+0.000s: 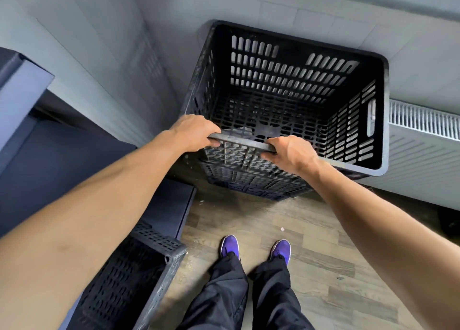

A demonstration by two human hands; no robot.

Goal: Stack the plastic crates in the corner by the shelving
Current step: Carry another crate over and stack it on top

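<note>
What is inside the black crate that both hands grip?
The black crate looks empty: only its slotted floor and walls show. The left hand and right hand grip the near rim, which hides the inside of the near wall.

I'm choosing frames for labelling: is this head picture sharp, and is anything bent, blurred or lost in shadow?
Head view: wide lens bows the wall lines and radiator; the black crate, left hand and right hand are sharp; the second crate at lower left is softer; light even, no glare.
</note>
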